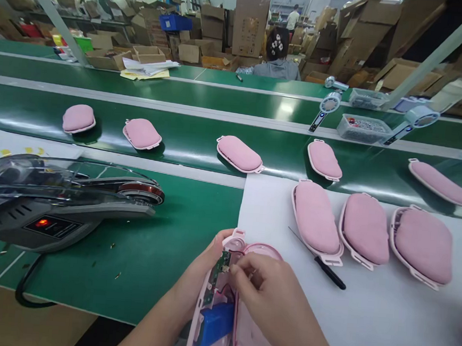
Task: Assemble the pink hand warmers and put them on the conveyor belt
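An opened pink plastic case [256, 332] lies in two halves at the table's near edge. My left hand [196, 277] is wrapped round the left half, near its top. Inside that half sit a green circuit board [213, 282] and a blue battery pack [216, 325], with thin red and black wires running across to the other half. My right hand [267, 290] is closed in a pinch beside the board, by the wires; whatever lies between its fingertips is too small to make out.
Several pink padded cases, one of them here [317, 217], lie on the white sheet [276, 208] and the green conveyor belt [186, 132]. A black-handled screwdriver [330, 272] rests on the sheet. A tape dispenser [72, 208] stands left. A person [278, 54] sits beyond the belt.
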Motion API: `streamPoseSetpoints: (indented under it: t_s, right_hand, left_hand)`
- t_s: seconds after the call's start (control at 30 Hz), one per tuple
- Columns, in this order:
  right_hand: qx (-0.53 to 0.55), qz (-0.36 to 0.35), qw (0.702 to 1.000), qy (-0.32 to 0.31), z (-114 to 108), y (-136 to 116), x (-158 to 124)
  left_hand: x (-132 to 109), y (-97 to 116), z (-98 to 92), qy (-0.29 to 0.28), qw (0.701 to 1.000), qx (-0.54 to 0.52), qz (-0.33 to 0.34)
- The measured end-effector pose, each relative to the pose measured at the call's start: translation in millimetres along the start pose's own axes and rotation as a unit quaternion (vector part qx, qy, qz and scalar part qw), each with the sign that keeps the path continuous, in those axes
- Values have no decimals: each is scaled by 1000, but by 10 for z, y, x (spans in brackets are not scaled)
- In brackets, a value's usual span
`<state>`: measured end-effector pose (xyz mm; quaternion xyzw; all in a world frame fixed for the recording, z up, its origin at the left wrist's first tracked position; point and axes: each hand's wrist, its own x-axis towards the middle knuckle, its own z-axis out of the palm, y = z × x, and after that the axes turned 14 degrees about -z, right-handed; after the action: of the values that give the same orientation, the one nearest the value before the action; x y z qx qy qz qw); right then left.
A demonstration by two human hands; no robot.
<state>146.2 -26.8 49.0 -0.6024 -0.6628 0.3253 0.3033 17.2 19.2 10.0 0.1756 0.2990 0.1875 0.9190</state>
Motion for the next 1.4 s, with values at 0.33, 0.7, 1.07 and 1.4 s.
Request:
streamPoseSetpoints:
  t_s: [0.33,0.7,1.07,1.4]
  right_hand:
    - [-71,-140,981,114,2,172,87]
    - [36,-25,997,-57,-136,-69,-206]
    - [5,7,999,-48,-100,-187,-242]
    - [62,26,998,-4,70,-104,-319]
  left_hand:
    - [61,3,-75,-60,996,-69,0]
    - [-86,-51,126,30,999,4,9]
    - [-224,-101,272,46,996,69,45]
    - [-282,-210,340,88,992,63,66]
